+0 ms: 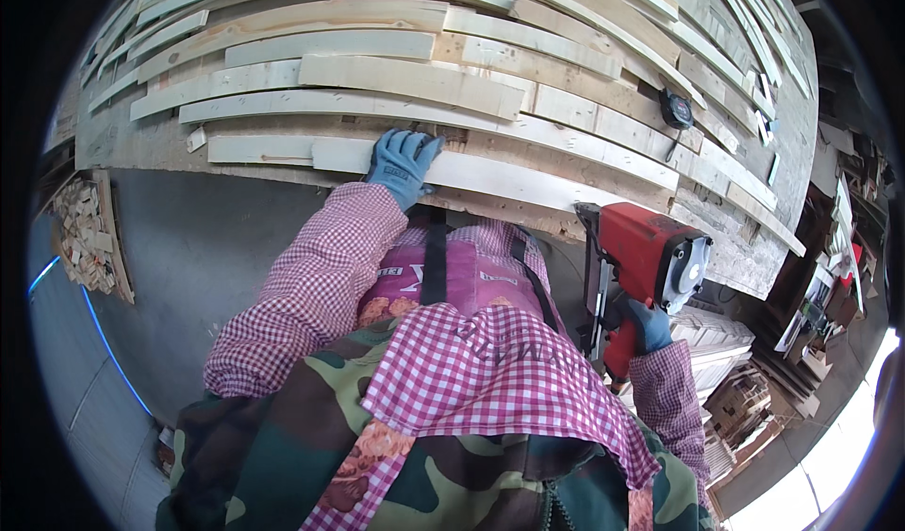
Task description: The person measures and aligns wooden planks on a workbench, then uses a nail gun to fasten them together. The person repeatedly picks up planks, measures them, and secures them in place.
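Note:
My left hand [403,165], in a blue glove, lies over a pale wooden strip [509,178] along the near edge of the worktable. Its fingers are closed over the strip, pressing it against the board beneath. My right hand [649,327], also gloved, is wrapped round the handle of a red and black nail gun [643,246]. The gun's nose touches or nearly touches the near edge of the strip, to the right of my left hand; exact contact cannot be told. Farther back, more long wooden strips [405,76] lie in rows, some overlapping.
A small black tape measure [676,108] sits on the strips at the right. Loose thin strips [768,31] lie at the table's far right. A wooden bin of offcuts [94,239] stands on the floor at left. Stacked timber [716,347] and scraps fill the right side.

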The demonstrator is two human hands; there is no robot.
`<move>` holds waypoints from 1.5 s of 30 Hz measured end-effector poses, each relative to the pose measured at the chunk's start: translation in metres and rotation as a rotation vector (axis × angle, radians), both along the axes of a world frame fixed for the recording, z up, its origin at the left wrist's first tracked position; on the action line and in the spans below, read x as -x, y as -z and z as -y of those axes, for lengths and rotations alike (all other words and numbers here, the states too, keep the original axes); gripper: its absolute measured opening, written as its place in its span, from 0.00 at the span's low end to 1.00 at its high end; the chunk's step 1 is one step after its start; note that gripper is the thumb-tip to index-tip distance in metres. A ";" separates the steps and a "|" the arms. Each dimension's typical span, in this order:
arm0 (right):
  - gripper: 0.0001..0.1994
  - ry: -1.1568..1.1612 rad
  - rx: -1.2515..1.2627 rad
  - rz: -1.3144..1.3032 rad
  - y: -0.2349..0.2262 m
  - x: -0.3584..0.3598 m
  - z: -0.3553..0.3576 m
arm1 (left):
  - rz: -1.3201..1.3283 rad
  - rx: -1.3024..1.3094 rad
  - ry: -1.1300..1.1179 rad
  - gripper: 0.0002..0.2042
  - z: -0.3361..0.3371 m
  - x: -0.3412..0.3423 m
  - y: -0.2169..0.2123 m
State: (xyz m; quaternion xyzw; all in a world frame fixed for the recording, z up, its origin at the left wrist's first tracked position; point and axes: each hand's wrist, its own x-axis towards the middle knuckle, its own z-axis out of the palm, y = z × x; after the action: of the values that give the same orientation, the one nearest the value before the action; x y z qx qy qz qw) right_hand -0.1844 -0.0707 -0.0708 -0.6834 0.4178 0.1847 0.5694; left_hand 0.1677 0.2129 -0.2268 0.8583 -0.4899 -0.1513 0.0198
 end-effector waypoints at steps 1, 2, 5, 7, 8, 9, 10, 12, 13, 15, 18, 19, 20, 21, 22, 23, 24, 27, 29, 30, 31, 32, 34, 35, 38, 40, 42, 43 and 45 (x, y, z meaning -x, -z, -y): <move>0.04 0.096 -0.154 -0.019 -0.002 -0.010 -0.003 | -0.015 -0.006 -0.002 0.46 0.001 0.000 -0.002; 0.03 0.201 -0.301 -0.045 -0.004 -0.018 -0.007 | -0.025 -0.014 0.001 0.46 0.005 0.000 -0.009; 0.04 -0.068 -0.148 0.032 -0.008 -0.032 -0.022 | -0.084 0.026 -0.020 0.45 0.006 -0.002 -0.014; 0.09 -0.047 -0.223 -0.022 0.008 -0.040 -0.029 | -0.076 0.038 0.042 0.46 -0.006 -0.010 -0.015; 0.12 -0.022 -0.284 -0.056 0.029 -0.043 -0.033 | -0.072 0.043 0.080 0.46 -0.010 -0.017 -0.019; 0.15 -0.013 -0.323 -0.075 0.043 -0.051 -0.036 | -0.069 0.047 0.118 0.46 -0.018 -0.026 -0.022; 0.18 -0.018 -0.355 -0.097 0.056 -0.062 -0.041 | -0.003 -0.022 0.063 0.46 -0.033 -0.037 -0.021; 0.19 -0.154 -0.279 -0.040 0.045 -0.110 -0.061 | 0.007 -0.075 -0.006 0.45 -0.067 -0.067 -0.027; 0.20 -0.177 -0.268 -0.081 0.044 -0.128 -0.067 | 0.014 -0.127 -0.014 0.45 -0.084 -0.079 -0.029; 0.24 -0.221 -0.202 -0.128 0.041 -0.149 -0.079 | -0.019 -0.095 -0.011 0.44 -0.099 -0.094 -0.026; 0.19 -0.360 -0.006 -0.031 0.047 -0.156 -0.088 | -0.070 -0.134 -0.029 0.42 -0.098 -0.101 -0.027; 0.13 -0.463 0.152 0.104 0.056 -0.143 -0.087 | -0.087 -0.161 -0.038 0.41 -0.096 -0.102 -0.027; 0.13 -0.478 0.153 0.111 0.052 -0.143 -0.086 | -0.063 -0.070 -0.024 0.39 -0.101 -0.103 -0.025; 0.13 -0.496 0.153 0.120 0.047 -0.144 -0.087 | -0.068 -0.060 -0.026 0.39 -0.103 -0.102 -0.022; 0.20 -0.427 -0.003 -0.002 0.037 -0.148 -0.083 | -0.072 -0.050 -0.027 0.39 -0.104 -0.102 -0.020; 0.23 -0.398 -0.040 -0.036 0.039 -0.144 -0.083 | -0.074 -0.042 -0.026 0.39 -0.105 -0.103 -0.020; 0.26 -0.367 -0.074 -0.071 0.040 -0.139 -0.084 | -0.066 -0.038 -0.025 0.39 -0.104 -0.105 -0.021; 0.29 -0.286 -0.112 -0.159 0.048 -0.131 -0.086 | -0.061 -0.023 -0.018 0.39 -0.103 -0.103 -0.023; 0.29 -0.272 -0.129 -0.153 0.058 -0.115 -0.083 | -0.058 -0.009 -0.015 0.38 -0.103 -0.104 -0.025; 0.28 -0.278 -0.138 -0.137 0.060 -0.110 -0.080 | -0.060 -0.029 -0.005 0.37 -0.102 -0.105 -0.023; 0.28 -0.244 -0.142 -0.141 0.058 -0.107 -0.079 | -0.066 -0.018 -0.005 0.37 -0.100 -0.104 -0.022; 0.27 -0.201 -0.148 -0.143 0.054 -0.106 -0.082 | -0.070 -0.007 0.002 0.36 -0.095 -0.104 -0.023; 0.27 -0.166 -0.147 -0.144 0.049 -0.100 -0.081 | -0.089 -0.022 -0.001 0.35 -0.081 -0.095 -0.027; 0.25 -0.167 -0.194 -0.132 0.043 -0.101 -0.080 | -0.081 -0.018 -0.003 0.35 -0.067 -0.084 -0.029; 0.21 -0.178 -0.379 -0.092 0.023 -0.118 -0.079 | -0.085 0.035 0.007 0.36 -0.021 -0.051 -0.022; 0.15 0.048 -0.522 -0.055 0.012 -0.131 -0.091 | -0.123 0.060 -0.022 0.37 -0.002 -0.039 -0.020; 0.13 0.055 -0.324 -0.098 0.030 -0.121 -0.092 | -0.084 0.132 -0.050 0.38 -0.013 -0.044 -0.014; 0.14 0.037 -0.342 -0.093 0.027 -0.130 -0.093 | -0.061 0.164 -0.065 0.38 -0.025 -0.048 -0.012; 0.16 -0.012 -0.400 -0.074 0.015 -0.159 -0.096 | -0.098 0.186 -0.102 0.42 -0.051 -0.059 -0.009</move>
State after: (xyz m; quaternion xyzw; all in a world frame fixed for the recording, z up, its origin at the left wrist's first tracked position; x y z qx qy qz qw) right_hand -0.0259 0.0251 -0.0855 -0.5518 0.3896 0.2924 0.6770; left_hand 0.2262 0.2638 -0.2173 0.8681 -0.4562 -0.1459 0.1307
